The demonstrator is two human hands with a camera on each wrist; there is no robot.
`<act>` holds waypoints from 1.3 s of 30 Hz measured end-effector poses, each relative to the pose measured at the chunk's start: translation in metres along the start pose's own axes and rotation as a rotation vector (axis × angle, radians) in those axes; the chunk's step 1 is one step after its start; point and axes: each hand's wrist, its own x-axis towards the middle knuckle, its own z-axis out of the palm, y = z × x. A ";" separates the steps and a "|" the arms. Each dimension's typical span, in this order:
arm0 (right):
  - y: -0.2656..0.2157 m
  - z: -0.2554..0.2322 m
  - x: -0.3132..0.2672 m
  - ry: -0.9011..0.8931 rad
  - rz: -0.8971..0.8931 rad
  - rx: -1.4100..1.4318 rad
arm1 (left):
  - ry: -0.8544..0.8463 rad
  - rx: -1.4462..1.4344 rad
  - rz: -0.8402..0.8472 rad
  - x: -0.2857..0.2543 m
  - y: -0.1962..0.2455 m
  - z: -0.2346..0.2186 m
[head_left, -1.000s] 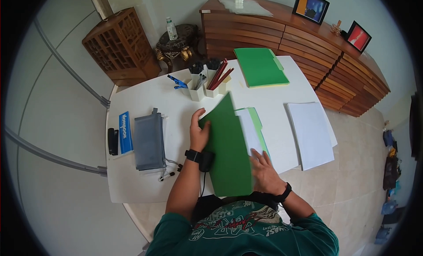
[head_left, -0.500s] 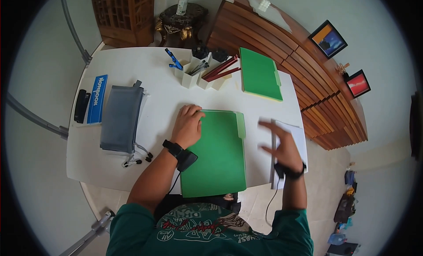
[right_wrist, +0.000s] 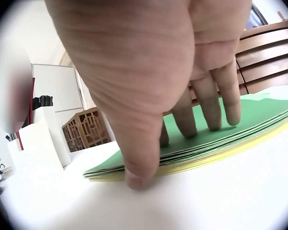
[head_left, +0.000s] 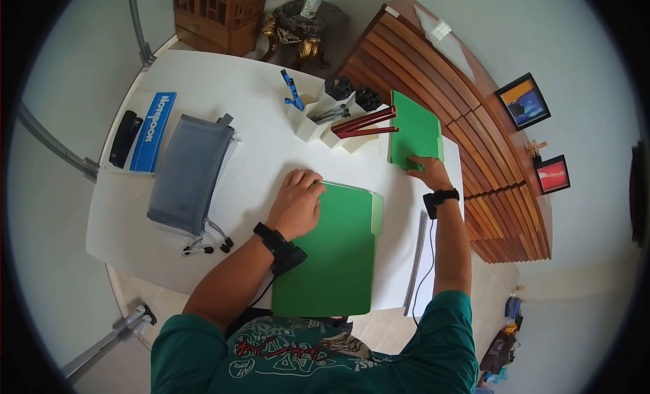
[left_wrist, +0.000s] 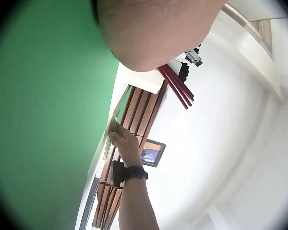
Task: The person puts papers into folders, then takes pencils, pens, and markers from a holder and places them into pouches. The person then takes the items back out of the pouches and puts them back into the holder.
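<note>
In front of the person, a closed green folder (head_left: 328,248) lies on the white table. The left hand (head_left: 296,204) rests on its upper left corner, fingers together and bent slightly over the edge. The right hand (head_left: 430,173) is at the near edge of a second green pile (head_left: 414,128), farther back on the right. Seen from the right wrist, this pile is several green folders (right_wrist: 259,122) with yellow ones (right_wrist: 206,160) beneath; the thumb lies against their edge and the other fingers are on the top cover.
White holders (head_left: 308,128) with pens and red pencils stand at the back. On the left lie a grey zip pouch (head_left: 189,174), a blue notebook box (head_left: 154,131) and a black stapler (head_left: 126,138). White paper (head_left: 421,279) lies right of the near folder. A wooden cabinet (head_left: 420,75) stands behind.
The near folder, held raised and open earlier, now lies closed. The right hand has left it and moved across the table to the far pile. The left hand has settled on the near folder's corner.
</note>
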 end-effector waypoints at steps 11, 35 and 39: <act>0.007 0.015 -0.004 0.112 -0.163 -0.042 | 0.018 0.011 0.010 -0.002 -0.002 0.001; -0.255 0.073 -0.334 0.435 -0.477 0.179 | 0.222 -0.487 -0.176 -0.003 -0.029 0.012; -0.261 0.082 -0.325 0.322 -0.549 0.228 | 0.040 -0.082 0.008 -0.006 -0.018 0.014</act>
